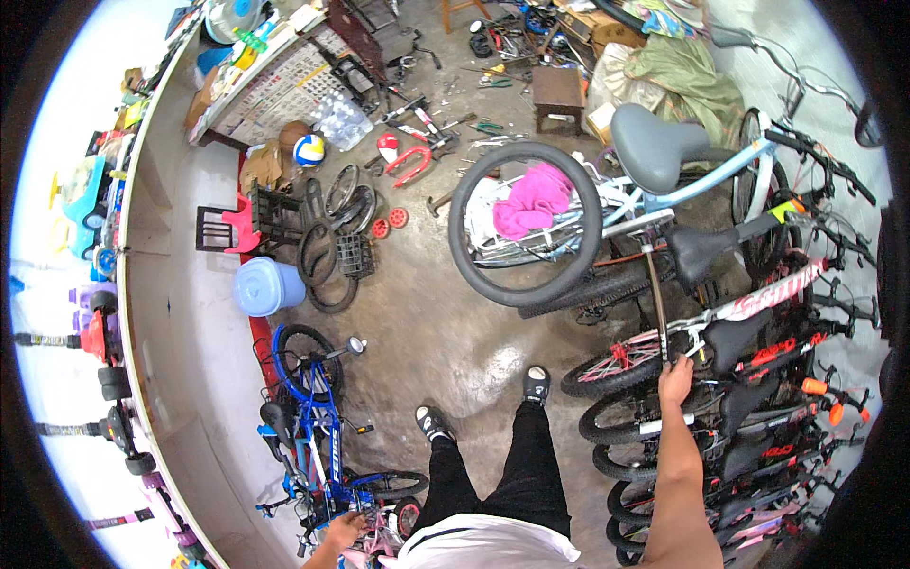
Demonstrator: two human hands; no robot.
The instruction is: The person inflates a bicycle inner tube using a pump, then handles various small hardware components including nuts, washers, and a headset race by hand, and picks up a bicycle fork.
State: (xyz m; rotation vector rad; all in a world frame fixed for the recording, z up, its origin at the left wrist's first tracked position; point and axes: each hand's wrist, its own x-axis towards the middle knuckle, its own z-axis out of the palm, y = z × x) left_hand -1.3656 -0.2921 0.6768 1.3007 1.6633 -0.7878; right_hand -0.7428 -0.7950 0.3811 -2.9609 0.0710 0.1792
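My right hand (675,383) is closed around the lower end of a long metal tube (656,302), beside the rear wheel of a white and pink bicycle (771,291). The tube's upper end meets a silver bar (638,225) below a grey saddle (648,148); whether they are joined cannot be told. At lower left, my left hand (346,530) hangs over a small pink bicycle (377,537), near the blue bicycle (327,434). Its fingers are slightly apart, and no held object shows. A pink cloth (533,202) lies within the outline of a black bicycle tyre (461,242).
Bicycles stand close together along the right. Loose tyres (318,267), a lidded blue bucket (269,286) and a volleyball (308,151) are at left. Ahead, pliers (489,129), a hammer (439,205) and loose parts lie around a wooden stool (559,91). Toys line a shelf (126,284).
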